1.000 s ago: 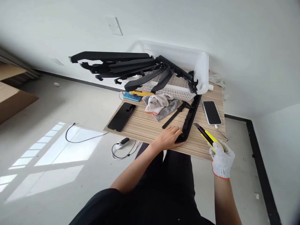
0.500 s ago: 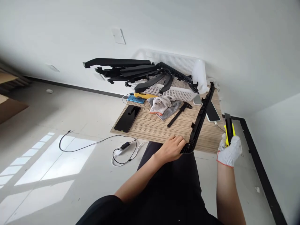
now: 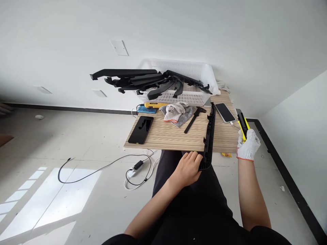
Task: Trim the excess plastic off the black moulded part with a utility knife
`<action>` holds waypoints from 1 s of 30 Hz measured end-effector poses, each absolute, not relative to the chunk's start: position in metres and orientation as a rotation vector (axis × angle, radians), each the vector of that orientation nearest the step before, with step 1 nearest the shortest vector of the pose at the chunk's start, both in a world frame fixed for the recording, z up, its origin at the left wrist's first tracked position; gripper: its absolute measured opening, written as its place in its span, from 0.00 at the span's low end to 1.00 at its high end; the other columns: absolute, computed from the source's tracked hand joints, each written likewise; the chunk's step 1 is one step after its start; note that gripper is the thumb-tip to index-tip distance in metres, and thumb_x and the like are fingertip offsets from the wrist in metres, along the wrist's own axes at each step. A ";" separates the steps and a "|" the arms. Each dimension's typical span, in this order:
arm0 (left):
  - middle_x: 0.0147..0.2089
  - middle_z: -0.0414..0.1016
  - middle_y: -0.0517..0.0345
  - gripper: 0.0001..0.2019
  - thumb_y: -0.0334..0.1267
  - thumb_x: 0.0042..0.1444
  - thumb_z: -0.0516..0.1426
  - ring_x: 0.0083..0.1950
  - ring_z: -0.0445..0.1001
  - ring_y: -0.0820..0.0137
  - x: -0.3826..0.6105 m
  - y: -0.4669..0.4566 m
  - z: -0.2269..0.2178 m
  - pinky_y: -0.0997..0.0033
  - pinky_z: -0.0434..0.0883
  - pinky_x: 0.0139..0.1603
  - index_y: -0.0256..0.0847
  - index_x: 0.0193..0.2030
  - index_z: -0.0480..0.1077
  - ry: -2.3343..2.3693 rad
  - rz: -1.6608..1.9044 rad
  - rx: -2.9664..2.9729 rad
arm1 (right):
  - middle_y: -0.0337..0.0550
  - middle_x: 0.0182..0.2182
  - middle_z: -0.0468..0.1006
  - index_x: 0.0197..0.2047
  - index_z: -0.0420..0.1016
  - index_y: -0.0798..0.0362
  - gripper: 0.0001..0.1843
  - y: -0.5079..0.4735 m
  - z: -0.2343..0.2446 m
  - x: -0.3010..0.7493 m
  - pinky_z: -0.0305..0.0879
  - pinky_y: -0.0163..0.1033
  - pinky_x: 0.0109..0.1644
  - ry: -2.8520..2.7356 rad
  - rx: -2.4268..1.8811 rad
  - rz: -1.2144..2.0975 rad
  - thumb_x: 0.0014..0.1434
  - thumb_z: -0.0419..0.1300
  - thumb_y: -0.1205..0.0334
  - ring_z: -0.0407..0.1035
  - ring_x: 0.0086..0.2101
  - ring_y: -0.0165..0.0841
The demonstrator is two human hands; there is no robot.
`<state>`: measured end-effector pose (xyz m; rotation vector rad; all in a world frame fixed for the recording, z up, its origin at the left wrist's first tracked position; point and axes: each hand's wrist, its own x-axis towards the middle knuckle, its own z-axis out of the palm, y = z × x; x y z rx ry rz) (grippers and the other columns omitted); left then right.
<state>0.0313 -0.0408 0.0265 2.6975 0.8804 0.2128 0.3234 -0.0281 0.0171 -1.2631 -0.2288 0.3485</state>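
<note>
My bare left hand [image 3: 187, 169] is closed around the near end of a long black plastic trim piece [image 3: 209, 136], which extends away from me over the table [image 3: 168, 141]. In a white knitted glove, my right hand [image 3: 248, 145] grips a yellow and black utility knife [image 3: 243, 125] off the table's right edge. The knife points up and away from me and is apart from the trim piece. A black caliper [image 3: 192, 123] lies left of the trim piece, and a phone with a cable [image 3: 225, 112] lies to its right.
A white plastic basket [image 3: 196, 98] at the back holds several black plastic pieces [image 3: 143, 80] that jut out leftward. Before it lie a glove [image 3: 175, 112] on a grey cloth, a yellow tool [image 3: 154, 105] and a dark phone [image 3: 140, 130]. Cables [image 3: 102, 168] trail on the floor.
The trim piece has swung left at its far end and now lies straighter ahead of me. My right hand has moved slightly up and left with the knife. The camera view has shifted.
</note>
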 end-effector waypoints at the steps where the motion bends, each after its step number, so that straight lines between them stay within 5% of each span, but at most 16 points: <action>1: 0.46 0.73 0.50 0.09 0.37 0.62 0.58 0.49 0.73 0.57 0.034 -0.041 0.026 0.58 0.70 0.50 0.41 0.48 0.66 0.883 0.218 2.691 | 0.39 0.23 0.80 0.30 0.74 0.54 0.16 -0.029 0.017 0.323 0.48 0.27 0.12 -0.229 -1.266 0.351 0.50 0.66 0.49 0.59 0.14 0.21; 9: 0.46 0.72 0.49 0.09 0.38 0.62 0.59 0.49 0.71 0.55 0.057 -0.032 0.029 0.56 0.70 0.50 0.40 0.47 0.67 0.916 0.245 2.675 | 0.40 0.23 0.80 0.32 0.76 0.53 0.19 -0.038 0.016 0.326 0.46 0.27 0.11 -0.361 -1.357 0.521 0.46 0.67 0.46 0.59 0.13 0.22; 15: 0.45 0.73 0.47 0.05 0.35 0.65 0.57 0.47 0.70 0.56 0.077 -0.020 0.017 0.58 0.69 0.46 0.38 0.46 0.69 0.921 0.232 2.788 | 0.39 0.19 0.77 0.32 0.80 0.56 0.20 -0.033 0.019 0.351 0.58 0.30 0.16 -0.650 -1.604 0.779 0.36 0.75 0.54 0.63 0.15 0.25; 20: 0.45 0.73 0.42 0.30 0.65 0.65 0.51 0.47 0.69 0.52 0.081 -0.018 0.021 0.54 0.69 0.50 0.34 0.46 0.71 0.923 0.346 2.750 | 0.36 0.18 0.76 0.36 0.83 0.57 0.19 -0.029 0.013 0.359 0.56 0.30 0.17 -0.760 -1.741 0.615 0.44 0.74 0.54 0.60 0.15 0.23; 23: 0.54 0.71 0.38 0.39 0.70 0.64 0.46 0.52 0.69 0.52 0.087 -0.005 0.033 0.52 0.67 0.56 0.33 0.56 0.71 0.852 0.475 2.654 | 0.33 0.17 0.73 0.38 0.84 0.57 0.19 -0.031 0.011 0.357 0.57 0.31 0.18 -0.810 -1.807 0.511 0.45 0.74 0.53 0.61 0.16 0.25; 25: 0.64 0.66 0.40 0.35 0.67 0.67 0.44 0.61 0.66 0.50 0.094 0.012 0.038 0.49 0.64 0.62 0.41 0.64 0.69 0.761 0.547 2.647 | 0.33 0.17 0.73 0.37 0.83 0.57 0.19 -0.032 0.011 0.356 0.57 0.31 0.17 -0.786 -1.786 0.491 0.44 0.74 0.53 0.62 0.16 0.25; 30: 0.75 0.55 0.48 0.27 0.58 0.72 0.42 0.75 0.50 0.44 0.114 0.068 0.035 0.35 0.51 0.71 0.51 0.60 0.76 0.641 0.405 2.660 | 0.34 0.22 0.76 0.34 0.80 0.54 0.17 -0.032 0.010 0.357 0.62 0.30 0.18 -0.483 -1.566 0.524 0.42 0.73 0.54 0.65 0.16 0.24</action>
